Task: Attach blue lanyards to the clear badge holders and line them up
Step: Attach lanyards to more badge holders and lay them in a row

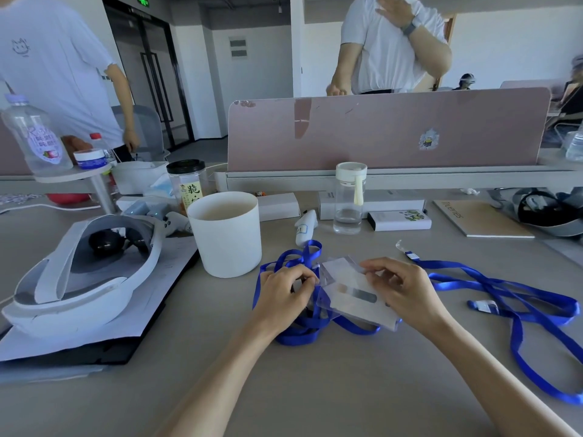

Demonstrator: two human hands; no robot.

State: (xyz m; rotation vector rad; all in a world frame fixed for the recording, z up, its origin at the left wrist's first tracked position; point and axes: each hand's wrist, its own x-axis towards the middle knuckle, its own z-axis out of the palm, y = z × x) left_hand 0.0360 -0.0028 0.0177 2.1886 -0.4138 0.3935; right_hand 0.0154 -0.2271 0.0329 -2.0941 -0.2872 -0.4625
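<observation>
A: Where is the clear plastic badge holder (353, 296) now?
B: Near the middle of the grey counter (315, 389), lying tilted. A bunched blue woven lanyard (299, 337) is under and around it.
A: And the hands?
B: The right hand (400, 291) has its grip closed on the holder's upper right part, fingers curled over the edge. The left hand (285, 290) pinches the lanyard's end just at the holder's left edge. The fingers hide the clip itself.
A: Anything else close by?
B: A second blue lanyard (448, 264) lies loose to the right, apart from both hands — and a tall white round cup (225, 234) stands just behind the left hand.
</observation>
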